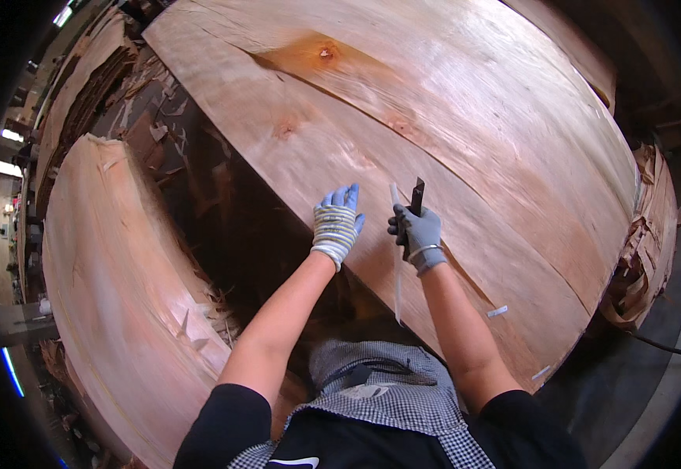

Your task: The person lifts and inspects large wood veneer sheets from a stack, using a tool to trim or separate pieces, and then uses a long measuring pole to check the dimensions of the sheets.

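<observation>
A large, thin wood veneer sheet (505, 148) with knots and a long split (348, 102) lies in front of me. My left hand (336, 227), in a blue glove with a striped cover, is over the sheet's near edge with fingers stretched out and nothing in it. In a grey glove, my right hand (422, 233) is closed around a black utility knife (417, 197), its tip pointing away from me. A long white strip of tape (398, 285) hangs from the same hand, its upper end sticking up beside the knife. The right palm is hidden.
Another veneer stack (114, 289) curves along the left, across a dark gap with torn scraps (157, 129). Short pieces of tape (498, 311) stick to the sheet at the near right. Crumpled veneer (645, 234) hangs beyond its right end, above a black cable (665, 346).
</observation>
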The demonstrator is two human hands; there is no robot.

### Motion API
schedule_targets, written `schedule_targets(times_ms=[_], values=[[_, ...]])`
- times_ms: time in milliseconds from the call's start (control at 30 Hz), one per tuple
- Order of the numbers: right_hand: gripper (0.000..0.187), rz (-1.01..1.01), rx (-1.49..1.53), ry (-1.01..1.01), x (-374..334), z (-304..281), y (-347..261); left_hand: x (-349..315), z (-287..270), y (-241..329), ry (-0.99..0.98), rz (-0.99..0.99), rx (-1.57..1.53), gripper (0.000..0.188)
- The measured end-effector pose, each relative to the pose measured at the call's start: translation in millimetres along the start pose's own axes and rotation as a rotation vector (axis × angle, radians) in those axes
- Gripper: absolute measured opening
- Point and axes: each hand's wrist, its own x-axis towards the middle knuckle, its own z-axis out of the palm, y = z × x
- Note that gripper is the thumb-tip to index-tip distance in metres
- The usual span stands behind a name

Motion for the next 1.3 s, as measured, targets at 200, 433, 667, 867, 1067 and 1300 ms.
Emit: schedule_targets(times_ms=[200, 433, 667, 867, 1067, 1300], values=[[0.025, -0.004, -0.242, 0.332, 52.3, 34.3, 19.1, 89.1, -0.1, -22.8, -0.15, 0.783, -0.05, 0.061], [0.015, -0.236, -0.837, 0.673, 22.0, 10.2, -13.7, 126.8, -22.8, -30.2, -0.34, 0.954, -0.14, 0.047], [0.017, 0.044, -0.276, 0.154, 73.3, 231.0, -47.1, 252.6, -107.0, -293.8, -0.31, 0.38, 0.061, 0.054], [0.017, -0.014, 0.038, 0.363, 233.5, 375.9, -70.5, 317.8, -97.9, -366.0, -0.179, 0.645, -0.042, 0.074], [0.025, -0.221, -0.655, 0.596, 239.0, 388.9, -59.4, 351.5, -101.3, -348.6, -0.381, 0.986, -0.081, 0.054], [0.018, -0.056, -0.223, 0.523, 176.6, 389.0, -107.5, 458.0, -153.6, -447.4, -0.24, 0.868, -0.308, 0.017]])
